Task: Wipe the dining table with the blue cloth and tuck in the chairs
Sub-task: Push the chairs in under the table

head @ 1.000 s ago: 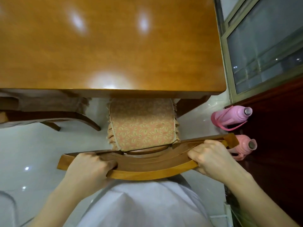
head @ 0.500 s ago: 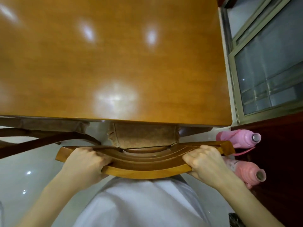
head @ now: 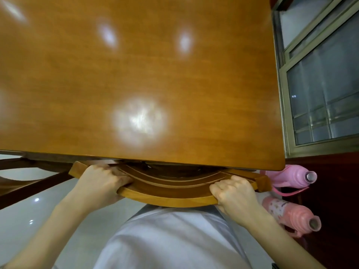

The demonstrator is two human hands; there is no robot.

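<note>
The glossy wooden dining table fills most of the view. A wooden chair's curved top rail lies right against the table's near edge, its seat hidden under the tabletop. My left hand grips the rail near its left end. My right hand grips it near the right end. No blue cloth is in view.
Two pink thermos flasks stand on the floor at the right, close to the chair's right end. A window and dark wood wall are beyond them. Another chair sits at the left by the table's edge.
The chair has slid forward under the table. Its patterned seat cushion, visible a second ago, is now hidden. Both hands kept their grip on the rail.
</note>
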